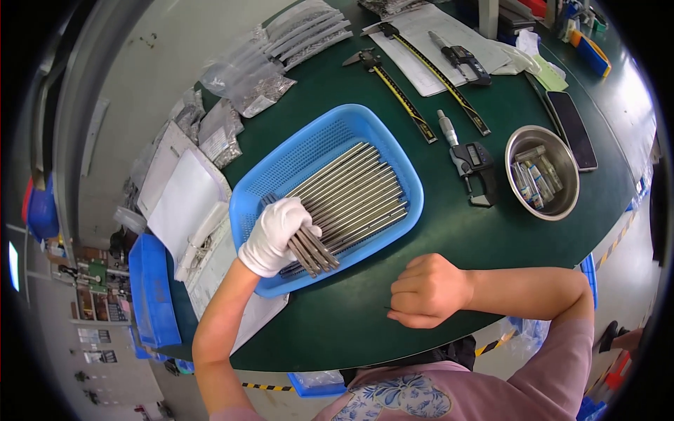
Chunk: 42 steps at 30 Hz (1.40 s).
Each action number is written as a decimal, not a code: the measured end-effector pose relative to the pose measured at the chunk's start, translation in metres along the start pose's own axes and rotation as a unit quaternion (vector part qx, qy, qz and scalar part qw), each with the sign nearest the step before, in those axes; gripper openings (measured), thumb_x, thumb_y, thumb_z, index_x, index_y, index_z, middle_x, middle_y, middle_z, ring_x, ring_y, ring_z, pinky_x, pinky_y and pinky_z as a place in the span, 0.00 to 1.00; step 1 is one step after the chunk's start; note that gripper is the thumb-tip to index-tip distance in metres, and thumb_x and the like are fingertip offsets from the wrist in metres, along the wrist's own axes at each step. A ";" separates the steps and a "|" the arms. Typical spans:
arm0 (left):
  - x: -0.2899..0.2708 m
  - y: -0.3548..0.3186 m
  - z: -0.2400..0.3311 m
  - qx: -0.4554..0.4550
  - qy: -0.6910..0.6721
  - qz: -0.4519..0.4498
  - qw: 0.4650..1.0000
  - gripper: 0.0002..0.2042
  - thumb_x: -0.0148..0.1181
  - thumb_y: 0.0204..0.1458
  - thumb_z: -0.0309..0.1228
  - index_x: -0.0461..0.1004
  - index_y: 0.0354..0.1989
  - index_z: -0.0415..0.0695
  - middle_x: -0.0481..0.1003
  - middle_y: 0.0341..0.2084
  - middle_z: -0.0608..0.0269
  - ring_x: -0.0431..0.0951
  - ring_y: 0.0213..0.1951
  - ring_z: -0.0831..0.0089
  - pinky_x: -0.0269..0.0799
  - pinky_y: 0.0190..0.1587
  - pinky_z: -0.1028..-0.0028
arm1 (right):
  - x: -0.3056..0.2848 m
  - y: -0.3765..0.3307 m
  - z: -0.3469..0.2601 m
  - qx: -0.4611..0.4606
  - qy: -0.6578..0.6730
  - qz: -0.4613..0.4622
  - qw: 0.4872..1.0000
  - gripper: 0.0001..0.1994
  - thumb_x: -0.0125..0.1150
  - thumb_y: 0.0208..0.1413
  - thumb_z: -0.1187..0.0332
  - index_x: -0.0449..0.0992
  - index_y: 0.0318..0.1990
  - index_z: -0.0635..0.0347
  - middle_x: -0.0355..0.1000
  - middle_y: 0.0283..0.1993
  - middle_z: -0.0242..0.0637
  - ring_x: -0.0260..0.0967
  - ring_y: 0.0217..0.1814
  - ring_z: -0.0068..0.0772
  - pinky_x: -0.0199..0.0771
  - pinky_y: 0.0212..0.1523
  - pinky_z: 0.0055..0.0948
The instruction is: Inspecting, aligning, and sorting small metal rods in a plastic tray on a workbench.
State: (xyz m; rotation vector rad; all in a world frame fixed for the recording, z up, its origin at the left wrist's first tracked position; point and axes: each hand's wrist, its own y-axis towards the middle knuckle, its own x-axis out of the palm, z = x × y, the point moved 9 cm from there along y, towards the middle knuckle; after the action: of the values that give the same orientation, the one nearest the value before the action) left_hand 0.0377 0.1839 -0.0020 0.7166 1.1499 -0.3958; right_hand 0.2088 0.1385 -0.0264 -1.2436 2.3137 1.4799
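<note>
In a blue perforated plastic basket (411,151) lies a row of shiny metal rods (358,193), side by side. My left hand (277,235), in a white glove, is closed around a bundle of several metal rods (312,251) over the basket's near left part. Their ends stick out toward the near rim, tilted across the row. My right hand (427,291), bare, is closed in a fist above the green table, right of the basket. A tiny dark tip shows by its fingers; what it holds, if anything, is hidden.
Two calipers (404,95) (449,81) and a digital micrometer (470,165) lie beyond the basket. A steel bowl (572,184) of small vials and a phone (572,130) are at the right. Bagged parts (260,88), papers (182,203) and a blue bin (151,295) line the left.
</note>
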 end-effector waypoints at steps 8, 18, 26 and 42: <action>-0.090 -0.051 -0.100 -0.327 -0.295 0.530 0.724 0.20 0.52 0.60 0.44 0.59 0.18 0.50 0.56 0.12 0.73 0.57 0.16 0.79 0.65 0.27 0.71 | 0.008 0.008 0.001 0.002 0.000 -0.030 1.000 0.12 0.61 0.47 0.66 0.65 0.18 0.56 0.60 0.17 0.33 0.61 0.17 0.38 0.61 0.17 0.34; -0.082 -0.072 -0.103 -0.400 -0.510 0.665 0.371 0.21 0.43 0.63 0.47 0.56 0.19 0.51 0.50 0.09 0.75 0.53 0.13 0.79 0.66 0.26 0.71 | 0.010 0.010 0.005 0.031 -0.009 -0.044 0.999 0.11 0.61 0.46 0.67 0.66 0.18 0.56 0.60 0.16 0.33 0.60 0.15 0.38 0.60 0.16 0.34; -0.010 -0.040 -0.089 -0.477 -0.599 0.591 0.252 0.20 0.38 0.64 0.45 0.56 0.21 0.48 0.57 0.14 0.64 0.62 0.19 0.70 0.70 0.41 0.60 | 0.009 0.006 0.009 0.048 0.002 -0.039 0.998 0.12 0.61 0.46 0.67 0.66 0.17 0.56 0.60 0.16 0.34 0.60 0.15 0.39 0.60 0.16 0.35; 0.027 -0.043 -0.097 -0.453 -0.605 0.647 0.101 0.13 0.42 0.64 0.41 0.61 0.34 0.44 0.66 0.34 0.63 0.73 0.42 0.66 0.72 0.54 0.54 | 0.008 0.005 0.010 0.045 0.022 -0.026 0.998 0.12 0.61 0.46 0.69 0.66 0.17 0.56 0.60 0.16 0.32 0.61 0.15 0.37 0.60 0.17 0.34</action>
State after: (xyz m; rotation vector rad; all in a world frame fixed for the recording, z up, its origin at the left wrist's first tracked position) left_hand -0.0458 0.2222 -0.0619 -0.1805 -1.2147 1.1624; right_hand 0.1972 0.1425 -0.0317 -1.3130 2.3290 1.3302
